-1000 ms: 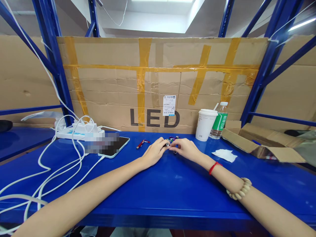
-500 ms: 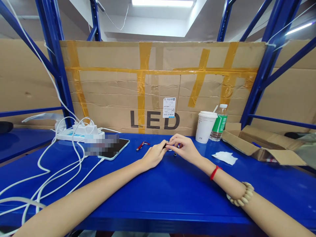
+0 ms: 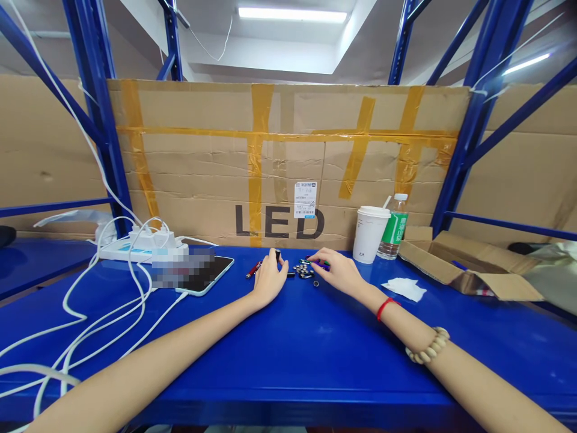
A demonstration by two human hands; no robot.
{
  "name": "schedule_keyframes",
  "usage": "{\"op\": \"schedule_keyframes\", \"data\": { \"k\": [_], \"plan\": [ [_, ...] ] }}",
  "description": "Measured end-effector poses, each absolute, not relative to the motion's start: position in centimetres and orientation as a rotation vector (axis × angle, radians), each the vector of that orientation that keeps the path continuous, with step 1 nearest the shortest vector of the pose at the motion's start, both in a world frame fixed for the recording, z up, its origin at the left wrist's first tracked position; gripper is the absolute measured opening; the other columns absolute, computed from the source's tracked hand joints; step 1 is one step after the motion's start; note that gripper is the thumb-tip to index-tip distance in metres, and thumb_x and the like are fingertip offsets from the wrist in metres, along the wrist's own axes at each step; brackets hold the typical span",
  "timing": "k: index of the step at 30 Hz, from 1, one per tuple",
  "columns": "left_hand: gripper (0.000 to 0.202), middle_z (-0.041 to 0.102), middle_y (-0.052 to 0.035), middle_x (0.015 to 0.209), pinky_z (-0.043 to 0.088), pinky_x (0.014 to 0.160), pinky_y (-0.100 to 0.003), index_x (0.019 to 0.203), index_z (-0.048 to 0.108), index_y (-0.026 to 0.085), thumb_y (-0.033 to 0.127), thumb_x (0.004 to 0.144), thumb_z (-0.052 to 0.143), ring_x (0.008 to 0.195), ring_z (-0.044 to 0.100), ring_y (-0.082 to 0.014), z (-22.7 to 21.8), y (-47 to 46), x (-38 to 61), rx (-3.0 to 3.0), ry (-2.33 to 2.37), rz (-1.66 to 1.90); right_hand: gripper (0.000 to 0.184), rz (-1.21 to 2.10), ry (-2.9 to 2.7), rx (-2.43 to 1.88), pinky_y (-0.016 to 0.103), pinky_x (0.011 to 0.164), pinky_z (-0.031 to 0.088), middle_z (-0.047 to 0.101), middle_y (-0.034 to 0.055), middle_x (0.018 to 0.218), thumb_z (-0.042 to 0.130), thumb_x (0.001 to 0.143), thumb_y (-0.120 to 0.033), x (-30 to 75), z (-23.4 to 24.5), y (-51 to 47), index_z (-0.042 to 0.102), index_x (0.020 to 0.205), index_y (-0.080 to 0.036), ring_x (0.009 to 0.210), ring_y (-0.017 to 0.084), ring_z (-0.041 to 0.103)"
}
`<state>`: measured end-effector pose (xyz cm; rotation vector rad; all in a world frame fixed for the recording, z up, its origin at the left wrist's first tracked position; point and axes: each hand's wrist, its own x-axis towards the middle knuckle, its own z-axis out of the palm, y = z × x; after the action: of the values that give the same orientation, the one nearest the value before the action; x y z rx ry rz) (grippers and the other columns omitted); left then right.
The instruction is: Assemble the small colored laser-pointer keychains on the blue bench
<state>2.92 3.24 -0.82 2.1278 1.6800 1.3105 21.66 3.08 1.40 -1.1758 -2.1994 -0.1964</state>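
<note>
My left hand [image 3: 269, 282] has its fingers pinched on a small black piece [image 3: 278, 255], while the purple piece [image 3: 323, 264] lies roughly crosswise on the bench [image 3: 288, 349], under my nearer right hand's [image 3: 339, 273] fingers, grip impossible to tell.

Parts [image 3: 303, 270], seemingly clustered, before cardboard [image 3: 303, 165]

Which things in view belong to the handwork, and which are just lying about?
Apparently in use:
- small dark piece in the left hand
- purple piece at the right hand
- shiny metal pieces between the hands
- red piece beside the left hand

Apparently lying about:
- phone
- power strip
- white cup
- bottle
- white paper
- open cardboard box
</note>
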Motion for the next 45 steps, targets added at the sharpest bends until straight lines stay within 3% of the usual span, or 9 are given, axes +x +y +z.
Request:
{"op": "schedule_keyframes", "data": {
  "k": [4, 10, 15, 23, 34, 45],
  "plan": [
    [0.008, 0.052, -0.0007, 0.079, 0.040, 0.068, -0.028, 0.076, 0.035, 0.021, 0.020, 0.075, 0.043, 0.077, 0.052, -0.0156, -1.1, 3.5, 3.0, 2.224, 1.611, 1.289, 0.025, -0.327, -2.393, -1.240, 0.030, 0.075, 0.039, 0.060, 0.0047, 0.098, 0.041, 0.082, -0.023, 22.2, 0.6, 4.1, 0.063, 0.095, -0.024, 0.091, 0.019, 0.051],
    [0.007, 0.049, -0.0003, 0.078, 0.040, 0.069, -0.029, 0.076, 0.034, 0.021, 0.018, 0.074, 0.040, 0.075, 0.050, -0.0143, -1.4, 3.7, 3.1, 2.228, 1.548, 1.286, 0.029, -0.384, -2.490, -1.273, 0.035, 0.077, 0.036, 0.057, 0.0066, 0.104, 0.038, 0.084, -0.020, 23.2, 0.0, 5.0, 0.061, 0.101, -0.026, 0.097, 0.021, 0.048],
    [0.005, 0.047, -0.0007, 0.079, 0.039, 0.070, -0.029, 0.077, 0.034, 0.020, 0.017, 0.076, 0.038, 0.079, 0.047, -0.0149, -1.1, 3.1, 3.2, 2.324, 1.486, 1.260, 0.022, -0.364, -2.464, -1.242, 0.034, 0.077, 0.037, 0.056, 0.0064, 0.102, 0.046, 0.081, -0.029, 23.1, 0.0, 5.0, 0.065, 0.092, -0.027, 0.096, 0.021, 0.049],
    [0.003, 0.045, -0.0029, 0.083, 0.040, 0.070, -0.030, 0.081, 0.037, 0.020, 0.018, 0.078, 0.036, 0.078, 0.043, -0.0160, -0.4, 1.4, 3.7, 2.768, 1.233, 1.150, 0.016, -0.198, -2.378, -1.230, 0.034, 0.077, 0.039, 0.057, 0.0053, 0.098, 0.052, 0.076, -0.030, 23.1, -0.3, 5.4, 0.066, 0.081, -0.026, 0.094, 0.020, 0.050],
    [0.001, 0.044, -0.0022, 0.082, 0.040, 0.069, -0.030, 0.077, 0.035, 0.020, 0.020, 0.078, 0.035, 0.078, 0.042, -0.0161, -0.4, 1.5, 3.8, 2.732, 1.285, 1.101, 0.009, -0.096, -2.284, -1.222, 0.033, 0.078, 0.041, 0.060, 0.0042, 0.090, 0.058, 0.070, -0.026, 22.8, 0.2, 5.1, 0.067, 0.070, -0.022, 0.087, 0.019, 0.053],
    [0.004, 0.044, -0.0025, 0.081, 0.040, 0.070, -0.031, 0.075, 0.034, 0.020, 0.019, 0.079, 0.034, 0.079, 0.042, -0.0165, -0.7, 2.0, 3.8, 2.710, 1.290, 1.069, 0.015, 0.130, -1.982, -0.734, 0.027, 0.072, 0.045, 0.057, 0.0048, 0.085, 0.055, 0.075, -0.029, 19.5, 1.9, 2.3, 0.066, 0.076, -0.019, 0.079, 0.014, 0.055]
  ]
}}
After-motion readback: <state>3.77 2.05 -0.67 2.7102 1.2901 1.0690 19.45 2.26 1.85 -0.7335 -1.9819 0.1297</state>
